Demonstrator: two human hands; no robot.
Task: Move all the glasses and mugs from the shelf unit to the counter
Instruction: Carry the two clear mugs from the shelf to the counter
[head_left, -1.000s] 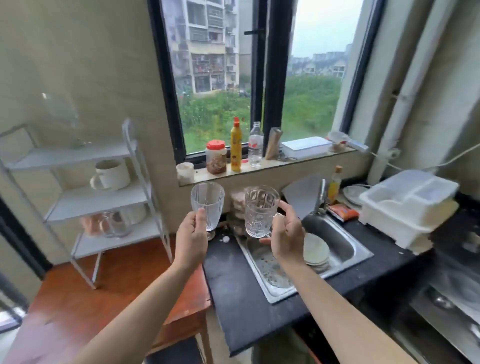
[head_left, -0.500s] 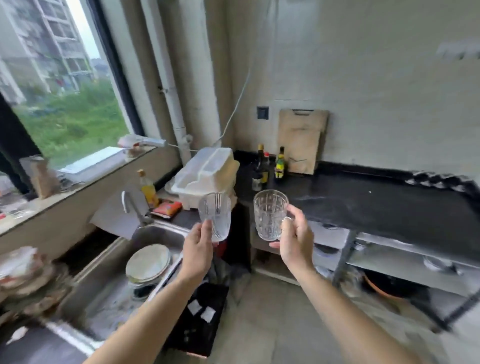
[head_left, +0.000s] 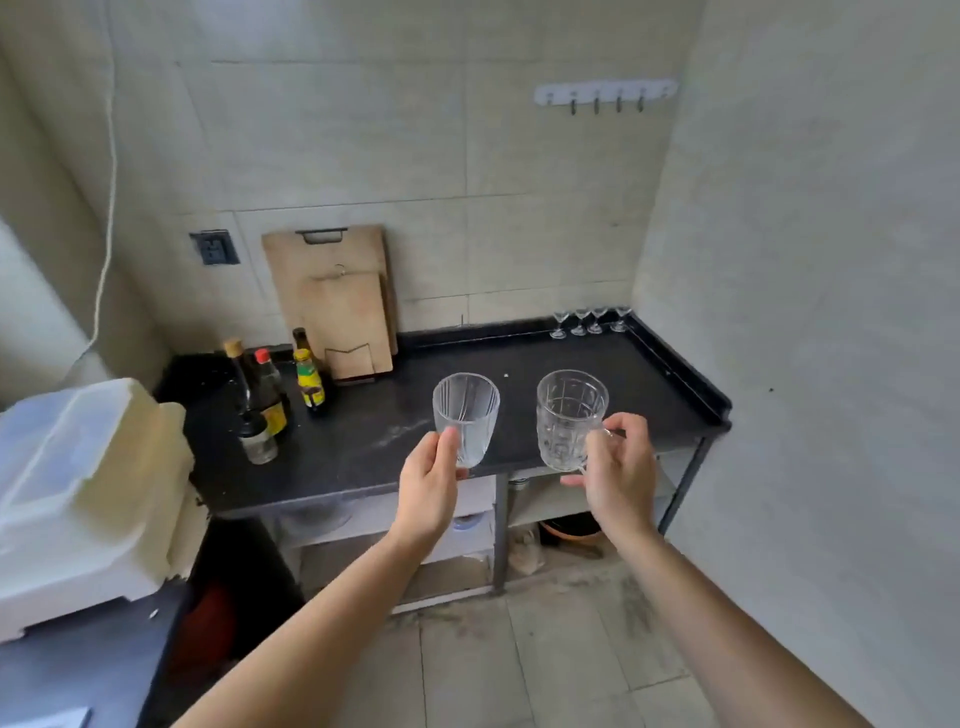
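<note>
Two vessels are held up in front of the black table (head_left: 519, 364) — the left hand (head_left: 427, 486) pinching one ribbed glass (head_left: 466, 418), the right hand (head_left: 618, 470) closed on one cut-glass mug (head_left: 570, 418) by its handle — while four stemmed glasses (head_left: 589, 321) stand at the back corner and four bottles (head_left: 270, 395) at the left

The view has swung from the window, sink and shelf unit to face the black counter (head_left: 519, 374) squarely. Four small stemmed glasses (head_left: 589, 321) at its back right corner have come into sight.
</note>
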